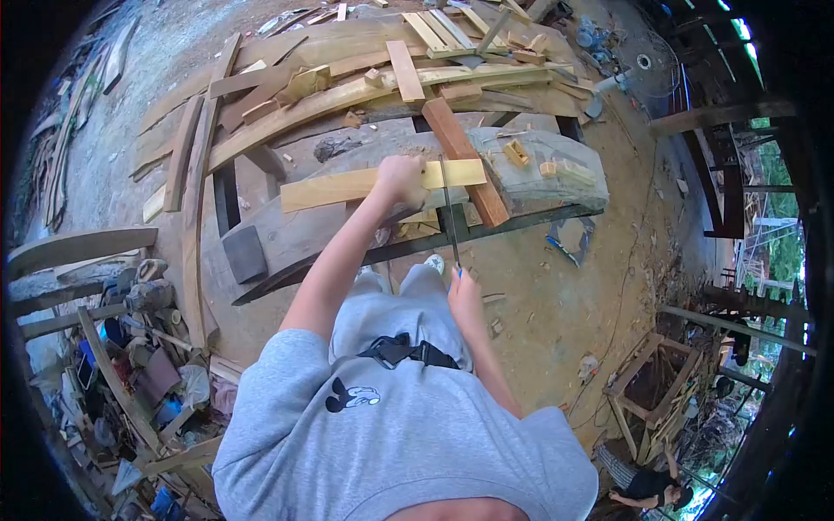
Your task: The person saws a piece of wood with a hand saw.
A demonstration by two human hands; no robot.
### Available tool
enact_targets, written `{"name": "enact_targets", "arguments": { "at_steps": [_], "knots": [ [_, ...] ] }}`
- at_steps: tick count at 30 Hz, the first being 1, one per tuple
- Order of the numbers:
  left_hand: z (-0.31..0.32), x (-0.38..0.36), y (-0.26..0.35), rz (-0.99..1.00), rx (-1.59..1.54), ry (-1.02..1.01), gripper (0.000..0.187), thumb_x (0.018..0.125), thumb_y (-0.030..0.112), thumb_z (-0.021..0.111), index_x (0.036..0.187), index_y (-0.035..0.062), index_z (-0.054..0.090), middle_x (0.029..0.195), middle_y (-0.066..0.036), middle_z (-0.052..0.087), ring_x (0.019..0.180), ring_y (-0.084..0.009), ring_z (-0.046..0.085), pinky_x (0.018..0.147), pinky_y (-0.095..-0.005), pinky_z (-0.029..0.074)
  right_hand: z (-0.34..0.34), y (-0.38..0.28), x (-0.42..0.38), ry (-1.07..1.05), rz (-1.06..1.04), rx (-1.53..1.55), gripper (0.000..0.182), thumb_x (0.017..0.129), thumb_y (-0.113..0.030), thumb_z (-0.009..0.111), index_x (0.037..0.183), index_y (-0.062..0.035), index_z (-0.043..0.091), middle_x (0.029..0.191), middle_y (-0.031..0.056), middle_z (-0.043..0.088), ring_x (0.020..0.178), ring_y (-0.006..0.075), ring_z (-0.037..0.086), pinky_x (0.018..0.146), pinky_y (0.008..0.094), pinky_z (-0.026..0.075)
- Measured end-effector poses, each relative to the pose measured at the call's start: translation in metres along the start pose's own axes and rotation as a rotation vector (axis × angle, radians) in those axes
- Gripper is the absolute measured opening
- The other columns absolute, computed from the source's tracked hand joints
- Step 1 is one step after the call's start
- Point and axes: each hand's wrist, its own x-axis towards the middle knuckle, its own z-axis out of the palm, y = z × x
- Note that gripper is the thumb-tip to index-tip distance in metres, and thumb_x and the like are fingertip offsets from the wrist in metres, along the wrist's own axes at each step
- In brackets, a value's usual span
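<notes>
A light yellow wooden plank (330, 188) lies across the grey workbench (304, 236), its right part over a reddish wooden beam (452, 135). My left hand (402, 180) is closed over the plank near its middle. Just to the right, a thin handsaw (449, 213) crosses the plank, its blade running from the far edge back toward my body. My right hand (466, 295) is wrapped round the saw's handle, of which only a bit of blue shows. Most of the handle is hidden in the fingers.
Small wood blocks (516, 153) sit at the bench's right end, and a dark flat block (246, 253) at its left. Long boards (347, 95) are piled beyond. A wooden frame (653, 382) stands right, near another person (651, 478). Clutter (165, 378) fills the left.
</notes>
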Motion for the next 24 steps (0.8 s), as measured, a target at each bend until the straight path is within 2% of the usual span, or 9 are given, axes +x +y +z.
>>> {"name": "enact_targets", "arguments": {
  "at_steps": [2,3,6,9,10,13,15,20,24],
  "knots": [
    [0.011,-0.003,0.012,0.038,-0.067,0.034,0.042,0.051,0.034,0.061,0.079,0.0038,0.059,0.07,-0.016,0.061,0.068,-0.0297,0.06,0.062,-0.0373,0.048,-0.012,0.0,0.009,0.057,-0.148,0.02,0.024,0.087,-0.02,0.041,0.086,0.0016,0.051,0.074,0.0263,0.053,0.076,0.0425,0.053,0.06,0.0461,0.042],
    [-0.016,-0.001,-0.027,0.045,0.059,0.041,0.042,0.051,0.034,0.061,0.079,0.0038,0.059,0.07,-0.016,0.061,0.068,-0.0297,0.06,0.062,-0.0373,0.048,0.032,-0.036,0.047,0.071,-0.184,0.107,0.024,0.087,-0.019,0.04,0.085,0.0015,0.051,0.073,0.0266,0.054,0.075,0.0428,0.053,0.061,0.0479,0.041],
    [-0.003,-0.001,-0.005,0.031,-0.016,0.061,0.039,0.05,0.034,0.061,0.076,0.0044,0.06,0.07,-0.016,0.061,0.068,-0.0292,0.06,0.062,-0.0372,0.048,0.022,-0.052,0.102,0.059,-0.164,-0.015,0.024,0.087,-0.018,0.038,0.084,0.0022,0.05,0.074,0.027,0.055,0.074,0.0428,0.052,0.062,0.0503,0.04],
    [-0.001,0.003,-0.008,0.002,-0.009,-0.005,0.039,0.049,0.034,0.061,0.074,0.0049,0.061,0.07,-0.015,0.061,0.068,-0.029,0.06,0.062,-0.0372,0.048,0.022,-0.039,0.084,0.066,-0.145,0.0,0.024,0.087,-0.019,0.039,0.085,0.0022,0.049,0.076,0.0259,0.054,0.078,0.0417,0.051,0.058,0.045,0.041],
    [0.0,0.004,-0.009,0.008,-0.006,0.004,0.039,0.048,0.034,0.061,0.075,0.005,0.061,0.07,-0.015,0.061,0.067,-0.0292,0.06,0.062,-0.0373,0.048,0.014,-0.035,0.06,0.045,-0.149,0.046,0.022,0.086,-0.017,0.039,0.086,0.0021,0.05,0.075,0.026,0.056,0.075,0.0416,0.054,0.062,0.0491,0.041],
    [0.0,0.006,-0.011,0.015,-0.018,0.036,0.039,0.048,0.033,0.061,0.075,0.0046,0.061,0.07,-0.016,0.061,0.067,-0.0298,0.06,0.062,-0.0375,0.048,0.0,-0.014,0.008,0.078,-0.203,0.042,0.021,0.086,-0.016,0.04,0.087,0.0018,0.051,0.074,0.0264,0.055,0.075,0.0426,0.053,0.061,0.0486,0.041],
    [0.0,0.003,-0.009,0.022,-0.01,0.033,0.039,0.049,0.034,0.062,0.074,0.0042,0.061,0.07,-0.016,0.061,0.067,-0.0299,0.06,0.062,-0.0374,0.048,-0.009,-0.02,-0.005,-0.018,-0.071,0.018,0.025,0.088,-0.019,0.038,0.089,0.0021,0.051,0.078,0.0267,0.054,0.078,0.0444,0.051,0.061,0.046,0.041],
    [0.0,0.004,-0.008,0.039,0.001,0.024,0.041,0.05,0.036,0.062,0.075,0.004,0.06,0.069,-0.016,0.061,0.066,-0.0302,0.06,0.061,-0.0377,0.048,0.015,-0.047,0.094,0.047,-0.166,-0.009,0.021,0.086,-0.016,0.04,0.087,0.002,0.051,0.076,0.0258,0.056,0.076,0.0428,0.053,0.061,0.0486,0.042],
    [-0.001,0.004,-0.008,0.035,0.025,0.011,0.042,0.052,0.037,0.062,0.078,0.0038,0.059,0.069,-0.016,0.061,0.066,-0.0302,0.06,0.061,-0.0381,0.048,0.008,-0.049,0.066,0.048,-0.141,0.007,0.024,0.086,-0.017,0.039,0.089,0.0035,0.051,0.077,0.0263,0.056,0.077,0.0427,0.053,0.063,0.0493,0.041]
  ]
}}
